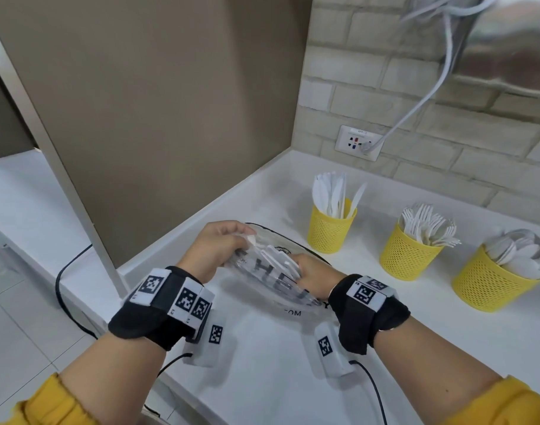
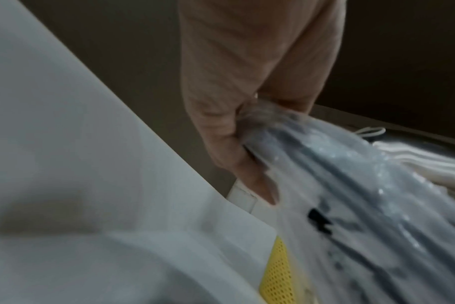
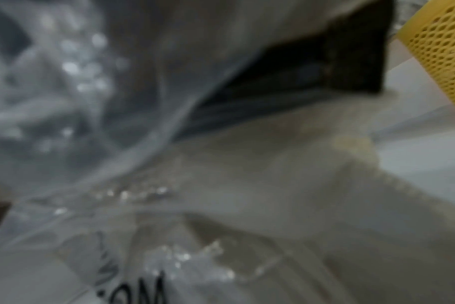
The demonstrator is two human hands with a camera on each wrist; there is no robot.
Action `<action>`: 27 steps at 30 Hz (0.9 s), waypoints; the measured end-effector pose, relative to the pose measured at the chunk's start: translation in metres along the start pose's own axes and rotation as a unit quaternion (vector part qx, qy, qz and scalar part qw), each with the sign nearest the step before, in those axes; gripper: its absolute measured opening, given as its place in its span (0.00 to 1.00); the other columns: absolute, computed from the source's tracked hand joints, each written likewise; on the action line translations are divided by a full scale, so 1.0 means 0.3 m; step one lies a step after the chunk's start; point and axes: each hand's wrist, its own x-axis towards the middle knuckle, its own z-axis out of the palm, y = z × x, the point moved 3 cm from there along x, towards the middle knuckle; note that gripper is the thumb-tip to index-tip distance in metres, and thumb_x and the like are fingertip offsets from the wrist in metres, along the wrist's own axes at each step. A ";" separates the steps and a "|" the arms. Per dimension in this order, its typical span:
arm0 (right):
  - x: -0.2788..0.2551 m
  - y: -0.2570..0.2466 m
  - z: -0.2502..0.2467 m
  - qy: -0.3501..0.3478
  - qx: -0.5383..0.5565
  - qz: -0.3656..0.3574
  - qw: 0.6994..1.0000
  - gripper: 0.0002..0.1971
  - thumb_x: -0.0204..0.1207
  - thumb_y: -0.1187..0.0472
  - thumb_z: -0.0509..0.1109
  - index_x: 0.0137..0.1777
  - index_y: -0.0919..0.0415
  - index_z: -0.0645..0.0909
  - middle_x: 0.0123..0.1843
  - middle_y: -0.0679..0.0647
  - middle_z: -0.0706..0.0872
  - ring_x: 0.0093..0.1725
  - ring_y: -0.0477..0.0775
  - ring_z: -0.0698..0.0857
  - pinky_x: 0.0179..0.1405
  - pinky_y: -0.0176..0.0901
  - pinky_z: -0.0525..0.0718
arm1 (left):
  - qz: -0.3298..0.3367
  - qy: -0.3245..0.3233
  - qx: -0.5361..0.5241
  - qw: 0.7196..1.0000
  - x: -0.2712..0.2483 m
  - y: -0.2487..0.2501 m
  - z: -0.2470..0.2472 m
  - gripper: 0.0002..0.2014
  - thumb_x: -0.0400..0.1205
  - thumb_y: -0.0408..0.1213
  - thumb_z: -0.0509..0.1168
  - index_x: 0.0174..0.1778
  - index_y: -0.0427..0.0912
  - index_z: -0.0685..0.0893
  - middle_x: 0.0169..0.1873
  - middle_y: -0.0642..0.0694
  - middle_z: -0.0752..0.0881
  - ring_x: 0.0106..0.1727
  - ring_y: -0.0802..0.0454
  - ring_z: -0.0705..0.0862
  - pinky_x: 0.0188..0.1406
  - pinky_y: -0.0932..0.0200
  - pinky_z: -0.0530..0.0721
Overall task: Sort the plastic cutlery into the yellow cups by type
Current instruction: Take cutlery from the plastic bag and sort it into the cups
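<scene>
A clear plastic bag (image 1: 262,283) with black print lies between my hands on the white counter. My left hand (image 1: 213,250) grips a bunched edge of the bag (image 2: 351,195) at its far left. My right hand (image 1: 311,274) curls its fingers round the near ends of a few white cutlery pieces (image 1: 278,259) at the bag; whether through the film I cannot tell. Three yellow mesh cups stand to the right: one with knives (image 1: 331,228), one with forks (image 1: 411,256), one with spoons (image 1: 492,283). In the right wrist view the blurred bag (image 3: 117,123) fills the frame beside a yellow cup (image 3: 444,51).
A brown panel (image 1: 170,118) walls the counter's left side and a brick wall with a socket (image 1: 359,143) and white cable stands behind. A black cable (image 1: 63,286) hangs off the counter's left edge. Bare counter (image 1: 278,378) lies in front of the bag.
</scene>
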 end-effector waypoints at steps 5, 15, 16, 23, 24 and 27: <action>0.003 0.001 0.000 -0.026 -0.084 0.017 0.996 0.20 0.74 0.71 0.64 0.65 0.55 0.77 0.43 0.57 0.84 0.32 0.50 0.77 0.28 0.35 0.75 | -0.003 0.023 -0.016 1.000 0.003 -0.022 0.003 0.14 0.79 0.24 0.61 0.33 0.44 0.83 0.26 0.46 0.82 0.16 0.59 0.79 0.22 0.66 0.77; -0.032 -0.023 -0.030 0.071 0.103 -0.028 0.992 0.12 0.72 0.69 0.69 0.36 0.50 0.78 0.32 0.39 0.83 0.32 0.37 0.80 0.32 0.25 0.78 | 0.044 0.045 0.239 0.969 0.007 0.035 -0.034 0.15 0.78 0.25 0.51 0.33 0.44 0.79 0.35 0.44 0.83 0.33 0.45 0.82 0.26 0.60 0.81; -0.042 -0.024 -0.051 0.112 0.175 -0.030 0.978 0.06 0.71 0.67 0.72 0.40 0.54 0.82 0.37 0.43 0.88 0.37 0.41 0.85 0.41 0.33 0.85 | 0.052 0.058 0.275 0.958 0.006 0.036 -0.031 0.16 0.77 0.24 0.50 0.35 0.44 0.79 0.37 0.42 0.84 0.37 0.43 0.84 0.29 0.57 0.82; -0.112 -0.024 -0.194 0.348 0.621 -0.102 0.695 0.07 0.71 0.74 0.67 0.40 0.62 0.81 0.33 0.50 0.88 0.37 0.46 0.87 0.36 0.35 0.85 | -0.008 0.088 0.439 0.894 0.030 -0.047 -0.032 0.14 0.83 0.29 0.55 0.62 0.28 0.76 0.62 0.29 0.78 0.49 0.37 0.80 0.38 0.61 0.73; -0.122 -0.020 -0.197 0.365 0.647 -0.105 0.661 0.08 0.73 0.75 0.65 0.41 0.63 0.81 0.34 0.51 0.89 0.38 0.46 0.88 0.38 0.36 0.86 | -0.012 0.086 0.453 0.887 0.029 -0.057 -0.036 0.14 0.83 0.30 0.55 0.62 0.29 0.77 0.63 0.29 0.77 0.45 0.39 0.78 0.32 0.63 0.69; -0.158 0.006 -0.199 0.407 0.670 -0.094 0.614 0.08 0.73 0.76 0.65 0.47 0.66 0.81 0.40 0.55 0.88 0.42 0.49 0.87 0.45 0.38 0.86 | 0.028 0.123 0.443 0.888 0.020 -0.038 -0.044 0.12 0.81 0.31 0.61 0.58 0.34 0.82 0.62 0.32 0.77 0.47 0.39 0.80 0.38 0.60 0.74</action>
